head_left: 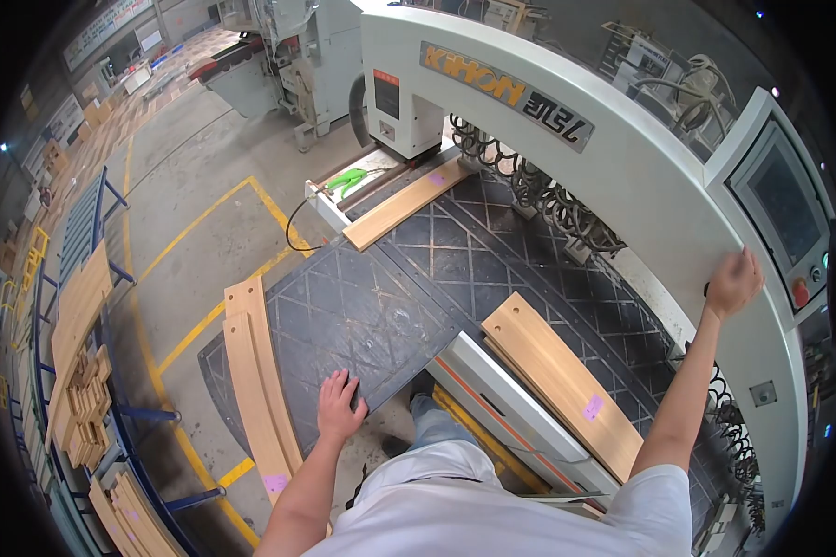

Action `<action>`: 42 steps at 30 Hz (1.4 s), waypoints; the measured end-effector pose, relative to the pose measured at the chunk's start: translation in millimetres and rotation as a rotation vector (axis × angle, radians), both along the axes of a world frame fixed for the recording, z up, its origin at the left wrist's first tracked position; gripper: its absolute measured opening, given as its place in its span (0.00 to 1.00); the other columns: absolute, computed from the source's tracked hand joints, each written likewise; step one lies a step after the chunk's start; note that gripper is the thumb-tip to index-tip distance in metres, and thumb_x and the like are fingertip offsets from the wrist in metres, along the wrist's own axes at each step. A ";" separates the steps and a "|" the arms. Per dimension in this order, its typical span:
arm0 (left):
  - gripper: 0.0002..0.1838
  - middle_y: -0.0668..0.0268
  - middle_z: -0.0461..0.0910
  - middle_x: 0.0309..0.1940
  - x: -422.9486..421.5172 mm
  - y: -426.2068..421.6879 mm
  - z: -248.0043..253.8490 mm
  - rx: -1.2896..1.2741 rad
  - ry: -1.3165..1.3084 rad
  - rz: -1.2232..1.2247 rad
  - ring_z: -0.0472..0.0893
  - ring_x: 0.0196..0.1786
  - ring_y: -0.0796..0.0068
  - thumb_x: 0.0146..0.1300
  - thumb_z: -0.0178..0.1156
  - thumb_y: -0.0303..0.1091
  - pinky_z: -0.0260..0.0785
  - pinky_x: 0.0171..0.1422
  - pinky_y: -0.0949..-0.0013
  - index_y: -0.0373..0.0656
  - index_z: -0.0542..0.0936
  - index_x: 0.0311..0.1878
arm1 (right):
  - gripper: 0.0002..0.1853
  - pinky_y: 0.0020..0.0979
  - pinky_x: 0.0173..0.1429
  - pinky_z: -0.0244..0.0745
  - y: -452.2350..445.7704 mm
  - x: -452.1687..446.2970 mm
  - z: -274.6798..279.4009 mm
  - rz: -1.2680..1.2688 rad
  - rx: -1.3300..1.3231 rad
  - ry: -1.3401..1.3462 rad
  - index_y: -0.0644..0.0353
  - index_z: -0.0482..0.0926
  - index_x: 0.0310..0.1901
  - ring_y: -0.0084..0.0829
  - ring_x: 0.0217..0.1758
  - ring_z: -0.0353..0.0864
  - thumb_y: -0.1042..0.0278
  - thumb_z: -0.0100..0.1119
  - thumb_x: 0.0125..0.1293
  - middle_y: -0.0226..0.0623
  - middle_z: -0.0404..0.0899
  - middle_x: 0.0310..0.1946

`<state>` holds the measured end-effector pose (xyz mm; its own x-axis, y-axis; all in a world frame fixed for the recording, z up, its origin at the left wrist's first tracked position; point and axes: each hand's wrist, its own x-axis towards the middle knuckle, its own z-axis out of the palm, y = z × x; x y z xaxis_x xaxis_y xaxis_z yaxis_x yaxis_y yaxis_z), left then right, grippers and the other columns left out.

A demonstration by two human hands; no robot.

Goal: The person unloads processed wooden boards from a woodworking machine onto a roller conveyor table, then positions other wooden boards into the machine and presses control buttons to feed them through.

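My left hand lies on the near edge of the dark worktable, fingers spread, with dark tips on some of them. To its left, two wooden boards overlap, with holes at their ends and a pink mark. My right hand is raised at the white machine beam, beside the control panel and its red button. Its fingers are blurred and partly hidden; something dark shows at the thumb side. Nearer my body on the right, stacked wooden boards rest on the machine bed.
Another board lies at the bed's far end, near a green-handled tool. Coiled hoses hang under the beam. A blue roller rack with wooden pieces stands left. Yellow lines mark the floor.
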<state>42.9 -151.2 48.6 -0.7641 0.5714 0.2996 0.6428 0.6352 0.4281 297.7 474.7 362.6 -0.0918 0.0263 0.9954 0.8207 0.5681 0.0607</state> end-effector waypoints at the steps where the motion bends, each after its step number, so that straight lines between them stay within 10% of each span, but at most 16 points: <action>1: 0.25 0.54 0.71 0.62 0.3 0.2 0.7 0.002 -0.003 -0.002 0.68 0.67 0.51 0.50 0.63 0.36 0.56 0.73 0.49 0.43 0.78 0.54 | 0.15 0.43 0.73 0.57 0.2 0.9 0.0 0.003 -0.004 0.000 0.54 0.82 0.51 0.37 0.59 0.74 0.64 0.62 0.62 0.37 0.79 0.51; 42: 0.25 0.53 0.72 0.61 0.9 0.0 0.5 -0.005 0.023 -0.021 0.68 0.66 0.50 0.49 0.63 0.36 0.57 0.72 0.49 0.43 0.79 0.54 | 0.16 0.45 0.74 0.54 0.1 -0.6 -1.6 0.031 -0.018 0.027 0.51 0.81 0.53 0.39 0.61 0.72 0.62 0.59 0.63 0.36 0.77 0.53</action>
